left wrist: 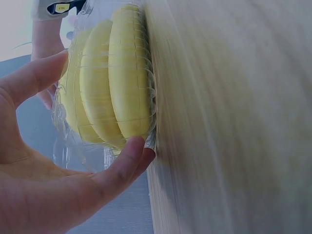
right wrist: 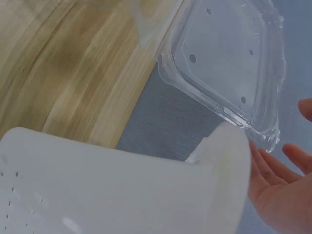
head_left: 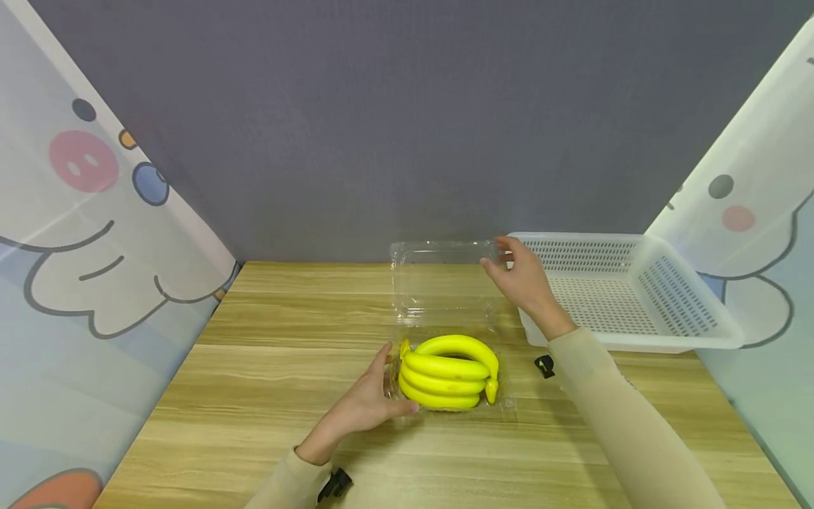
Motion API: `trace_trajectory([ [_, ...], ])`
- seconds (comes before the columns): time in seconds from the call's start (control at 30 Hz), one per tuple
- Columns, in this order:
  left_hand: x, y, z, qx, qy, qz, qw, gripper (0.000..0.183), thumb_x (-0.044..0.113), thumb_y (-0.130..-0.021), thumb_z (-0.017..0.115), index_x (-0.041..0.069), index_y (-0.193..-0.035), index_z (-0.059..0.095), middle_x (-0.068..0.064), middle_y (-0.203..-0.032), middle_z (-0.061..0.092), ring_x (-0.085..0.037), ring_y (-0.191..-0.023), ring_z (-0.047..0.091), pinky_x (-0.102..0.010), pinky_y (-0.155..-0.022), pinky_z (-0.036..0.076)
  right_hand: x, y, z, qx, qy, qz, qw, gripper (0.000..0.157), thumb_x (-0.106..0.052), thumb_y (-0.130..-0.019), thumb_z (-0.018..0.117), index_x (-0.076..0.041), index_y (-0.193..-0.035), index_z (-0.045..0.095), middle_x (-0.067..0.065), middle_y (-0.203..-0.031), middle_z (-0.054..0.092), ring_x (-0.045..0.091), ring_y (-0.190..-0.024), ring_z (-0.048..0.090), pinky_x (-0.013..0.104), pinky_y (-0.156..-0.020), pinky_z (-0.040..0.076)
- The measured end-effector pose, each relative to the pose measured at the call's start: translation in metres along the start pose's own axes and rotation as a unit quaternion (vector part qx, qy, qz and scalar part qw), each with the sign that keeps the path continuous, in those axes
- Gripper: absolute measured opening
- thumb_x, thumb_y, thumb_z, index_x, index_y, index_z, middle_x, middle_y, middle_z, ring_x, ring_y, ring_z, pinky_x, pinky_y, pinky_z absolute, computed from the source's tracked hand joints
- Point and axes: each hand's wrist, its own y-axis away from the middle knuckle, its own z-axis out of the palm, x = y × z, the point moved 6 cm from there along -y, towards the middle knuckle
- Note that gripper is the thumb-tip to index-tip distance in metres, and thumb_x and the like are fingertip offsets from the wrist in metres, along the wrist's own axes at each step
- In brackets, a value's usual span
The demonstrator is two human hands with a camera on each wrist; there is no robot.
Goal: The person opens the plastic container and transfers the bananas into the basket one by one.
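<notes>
A bunch of yellow bananas [head_left: 445, 382] lies in the base of a clear plastic clamshell box [head_left: 509, 406] on the table. My left hand [head_left: 362, 403] holds the left end of the base, thumb by the front edge and fingers round the far side. Through the box wall, the bananas [left wrist: 97, 83] show in the left wrist view. Hinged at the back, the transparent lid [head_left: 439, 283] stands raised. At its upper right corner is my right hand [head_left: 526, 283], fingers loosely bent and thumb apart from them. In the right wrist view the fingertips are right by the lid's corner [right wrist: 265, 139].
A white perforated plastic basket [head_left: 636, 338] stands at the back right, under the right forearm's side. A small black object [head_left: 544, 365] lies in front of it. A grey panel [head_left: 381, 127] rises behind the wooden table [head_left: 254, 367], with cartoon-printed sheets [head_left: 127, 233] at both sides.
</notes>
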Motion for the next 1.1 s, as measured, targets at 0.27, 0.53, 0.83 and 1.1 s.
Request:
trace_trajectory([
  [0.27, 0.001, 0.001, 0.0, -0.004, 0.002, 0.005, 1.0, 0.122, 0.034, -0.081, 0.086, 0.004, -0.163, 0.001, -0.035, -0.159, 0.025, -0.053, -0.139, 0.037, -0.068, -0.105, 0.04, -0.006, 0.005, -0.004, 0.011, 0.022, -0.023, 0.999, 0.054, -0.029, -0.101, 0.063, 0.003, -0.143, 0.051, 0.022, -0.141, 0.055, 0.039, -0.118, 0.058, 0.052, -0.091, 0.055],
  [0.53, 0.002, 0.002, 0.0, -0.007, 0.004, 0.011, 0.9999, 0.121, 0.033, -0.081, 0.086, 0.003, -0.162, 0.001, -0.037, -0.158, 0.024, -0.055, -0.137, 0.038, -0.067, -0.103, 0.042, -0.02, 0.015, -0.003, -0.009, 0.023, -0.036, 0.999, 0.047, -0.028, -0.101, 0.063, 0.0, -0.138, 0.057, 0.02, -0.137, 0.057, 0.038, -0.115, 0.06, 0.052, -0.091, 0.055],
  [0.83, 0.002, 0.001, -0.001, -0.006, 0.004, 0.009, 0.9999, 0.121, 0.033, -0.082, 0.085, 0.003, -0.162, 0.001, -0.035, -0.159, 0.024, -0.053, -0.136, 0.04, -0.066, -0.103, 0.044, -0.039, 0.023, -0.006, -0.009, 0.04, -0.06, 0.997, 0.04, -0.025, -0.099, 0.066, 0.0, -0.131, 0.062, 0.018, -0.127, 0.064, 0.036, -0.112, 0.062, 0.052, -0.093, 0.054],
  [1.1, 0.002, 0.002, -0.001, -0.007, 0.002, 0.011, 0.9999, 0.12, 0.032, -0.082, 0.085, 0.002, -0.162, 0.001, -0.037, -0.158, 0.024, -0.055, -0.136, 0.04, -0.066, -0.102, 0.044, -0.062, 0.034, -0.006, -0.01, 0.049, -0.109, 0.993, 0.038, -0.021, -0.097, 0.068, 0.004, -0.126, 0.065, 0.02, -0.122, 0.067, 0.037, -0.109, 0.062, 0.052, -0.092, 0.054],
])
